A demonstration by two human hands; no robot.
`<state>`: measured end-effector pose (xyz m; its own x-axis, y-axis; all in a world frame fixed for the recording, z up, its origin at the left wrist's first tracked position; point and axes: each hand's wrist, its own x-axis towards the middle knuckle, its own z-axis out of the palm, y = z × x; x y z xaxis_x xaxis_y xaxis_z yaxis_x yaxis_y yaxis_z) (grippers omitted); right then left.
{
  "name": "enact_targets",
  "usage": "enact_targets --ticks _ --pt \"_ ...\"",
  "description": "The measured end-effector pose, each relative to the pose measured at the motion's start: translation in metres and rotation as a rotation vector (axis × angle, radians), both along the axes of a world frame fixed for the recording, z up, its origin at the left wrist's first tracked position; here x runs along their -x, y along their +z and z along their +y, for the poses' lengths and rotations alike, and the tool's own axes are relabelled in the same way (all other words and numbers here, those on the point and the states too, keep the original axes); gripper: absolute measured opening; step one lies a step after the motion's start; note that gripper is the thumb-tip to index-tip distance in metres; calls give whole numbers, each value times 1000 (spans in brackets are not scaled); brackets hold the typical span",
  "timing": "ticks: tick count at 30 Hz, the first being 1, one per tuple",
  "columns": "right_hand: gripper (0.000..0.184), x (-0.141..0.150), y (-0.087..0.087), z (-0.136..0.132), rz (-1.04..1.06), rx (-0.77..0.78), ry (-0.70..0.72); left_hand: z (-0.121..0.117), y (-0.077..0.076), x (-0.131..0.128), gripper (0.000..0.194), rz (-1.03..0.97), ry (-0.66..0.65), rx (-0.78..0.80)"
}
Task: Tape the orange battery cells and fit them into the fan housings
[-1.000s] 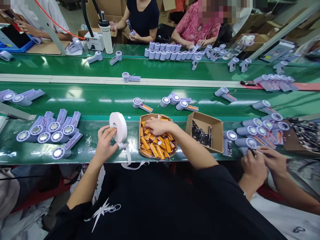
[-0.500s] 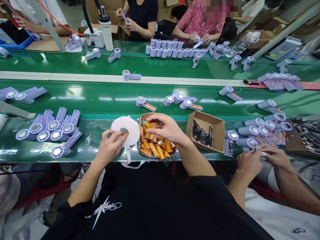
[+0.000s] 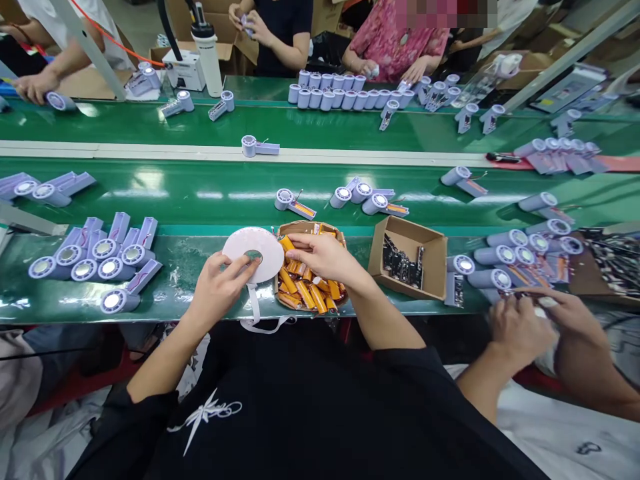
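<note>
My left hand (image 3: pixel 220 287) grips a roll of white tape (image 3: pixel 270 257), its fingers at the centre hole. A loose white strip (image 3: pixel 255 305) hangs from the roll and curls over the table edge. In my right hand (image 3: pixel 327 257), an orange cylindrical battery (image 3: pixel 287 245) is pinched between thumb and fingers, close to the roll's right edge. Beneath that hand is a cardboard box (image 3: pixel 336 229) heaped with orange batteries (image 3: pixel 304 293). My palm and wrist cover part of the heap.
A cardboard box (image 3: pixel 434 267) with black circuit boards stands right of the batteries. Lilac handheld fan bodies (image 3: pixel 115 269) cluster at left, and more (image 3: pixel 493 279) at right beside a co-worker's hands (image 3: pixel 530 327). Beyond runs a green conveyor belt (image 3: pixel 210 180) carrying several fan bodies.
The battery in my right hand has come beside the roll, and the roll has shifted slightly right. The right-hand co-worker's hands moved right; a far-left person's hand reached down beside a fan body.
</note>
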<state>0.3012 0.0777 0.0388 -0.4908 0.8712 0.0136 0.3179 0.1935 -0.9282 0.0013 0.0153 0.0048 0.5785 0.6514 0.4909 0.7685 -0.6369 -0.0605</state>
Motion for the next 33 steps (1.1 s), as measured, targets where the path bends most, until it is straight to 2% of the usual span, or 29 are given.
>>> enact_targets --ticks 4,7,10,13,15,17,18,20,22,23,24,26,28,30,31,33 --pt "21 -12 16 10 -177 -62 65 4 6 -7 57 44 -34 -17" --pt "24 -11 15 11 -33 26 39 2 10 -15 51 19 -52 -53" --pt "47 6 1 1 342 140 -198 -4 7 -23 50 -40 -5 -93" --pt "64 38 -18 -20 737 148 -499 -5 -5 -31 57 -125 68 -139" --pt "67 57 -29 -33 903 139 -641 -6 -12 -38 57 -180 109 -144" --pt "70 64 -35 -41 954 163 -701 -12 -13 -48 53 -210 119 -111" --pt "70 59 -35 -40 939 182 -695 -17 -10 -53 51 -206 93 -79" --pt "63 35 -28 -32 883 164 -668 -31 -3 -58 47 -168 -63 21" --pt "53 -9 -15 -17 868 2 -716 -42 -1 -50 45 -131 -227 133" --pt "51 -33 -8 -11 892 -126 -784 -44 -4 -39 45 -129 -235 168" --pt "51 -58 -2 -8 915 -239 -857 -42 -11 -23 44 -140 -187 184" --pt "55 -98 1 -12 937 -359 -962 -24 -33 19 39 -179 67 174" --pt "62 -120 -9 -27 924 -327 -1000 3 -57 60 35 -167 188 269" --pt "67 -128 -29 -46 901 -235 -1012 27 -71 83 39 -179 217 351" --pt "68 -128 -40 -55 903 -194 -1021 37 -72 86 40 -190 209 347" --pt "68 -130 -62 -69 951 -138 -1047 52 -61 71 39 -201 176 243"
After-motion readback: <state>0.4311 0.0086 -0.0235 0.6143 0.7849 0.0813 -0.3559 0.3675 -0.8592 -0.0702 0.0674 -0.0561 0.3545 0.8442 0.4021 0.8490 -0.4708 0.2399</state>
